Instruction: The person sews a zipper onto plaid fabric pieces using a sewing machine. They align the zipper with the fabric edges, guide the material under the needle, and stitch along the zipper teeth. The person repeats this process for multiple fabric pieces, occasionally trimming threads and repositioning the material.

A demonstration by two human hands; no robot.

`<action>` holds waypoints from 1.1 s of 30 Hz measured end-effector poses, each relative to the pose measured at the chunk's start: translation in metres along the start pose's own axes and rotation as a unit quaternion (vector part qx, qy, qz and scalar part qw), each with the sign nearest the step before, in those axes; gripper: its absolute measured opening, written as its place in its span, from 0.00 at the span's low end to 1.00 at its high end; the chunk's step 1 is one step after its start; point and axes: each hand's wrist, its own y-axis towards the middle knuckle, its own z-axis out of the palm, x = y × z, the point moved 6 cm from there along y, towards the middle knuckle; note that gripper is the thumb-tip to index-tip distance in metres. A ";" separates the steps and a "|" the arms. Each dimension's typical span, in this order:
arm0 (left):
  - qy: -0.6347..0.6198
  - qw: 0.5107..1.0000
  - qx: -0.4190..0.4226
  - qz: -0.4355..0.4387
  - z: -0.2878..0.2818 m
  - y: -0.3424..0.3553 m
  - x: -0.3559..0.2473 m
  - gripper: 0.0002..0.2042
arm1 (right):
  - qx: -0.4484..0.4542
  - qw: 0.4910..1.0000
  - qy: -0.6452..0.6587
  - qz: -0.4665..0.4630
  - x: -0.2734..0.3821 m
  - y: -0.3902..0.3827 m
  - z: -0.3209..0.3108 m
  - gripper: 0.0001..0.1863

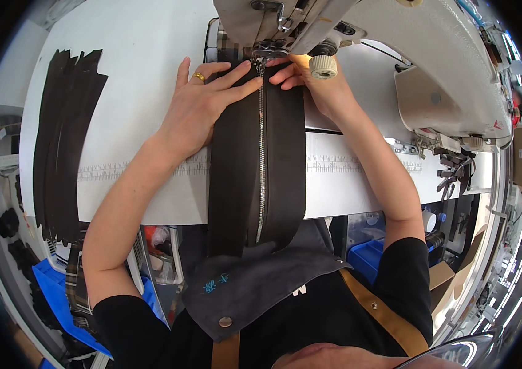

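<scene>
A dark brown fabric panel (285, 154) with a metal zipper (261, 160) runs lengthwise from the sewing machine's presser foot (261, 61) over the table's front edge. My left hand (202, 107) lies palm down with fingers spread, fingertips on the fabric left of the zipper's top, beside the foot. My right hand (316, 89) rests at the fabric's upper right, its fingers bent but apart near the foot, partly behind the machine's white knob (322, 66).
The machine body (439, 86) fills the upper right. Dark fabric strips (64, 147) lie on the white table (132, 190) at left; small dark straps (451, 169) lie right. Blue bins (365, 255) and white baskets (175, 246) sit below the table's edge. A grey apron (261, 289) covers my front.
</scene>
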 end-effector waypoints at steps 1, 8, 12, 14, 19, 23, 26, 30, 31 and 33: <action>0.007 1.000 0.002 0.001 0.001 0.000 0.000 0.28 | -0.001 1.000 0.003 0.001 -0.001 0.000 0.000 0.15; -0.008 1.000 0.003 -0.005 0.000 0.000 0.000 0.27 | 0.008 0.986 -0.135 0.095 0.015 -0.003 0.003 0.13; 0.002 1.000 -0.004 -0.001 0.001 0.000 0.001 0.24 | -0.057 0.941 -0.302 -0.139 0.021 -0.009 -0.003 0.07; 0.008 1.000 -0.005 -0.001 0.002 0.000 0.001 0.24 | -0.073 0.932 -0.316 -0.159 0.018 -0.010 0.005 0.08; 0.024 1.000 -0.005 0.002 0.002 0.001 -0.001 0.22 | -0.078 0.907 -0.345 -0.230 0.008 -0.002 0.004 0.10; 0.043 0.998 -0.029 0.023 -0.004 -0.005 -0.006 0.26 | -0.025 0.911 -0.378 -0.161 0.005 -0.002 0.007 0.13; 0.041 0.998 -0.036 0.035 -0.005 -0.006 -0.007 0.26 | -0.021 0.905 -0.388 -0.170 0.004 -0.002 0.006 0.12; 0.029 0.998 -0.031 0.036 -0.005 -0.006 -0.006 0.27 | -0.012 0.909 -0.386 -0.157 0.003 -0.003 0.006 0.12; 0.025 0.999 -0.028 0.035 -0.005 -0.006 -0.006 0.27 | -0.012 0.909 -0.388 -0.153 0.002 -0.002 0.006 0.12; 0.021 0.999 -0.003 0.033 -0.003 -0.005 -0.004 0.21 | -0.018 0.909 -0.383 -0.164 0.003 -0.003 0.006 0.12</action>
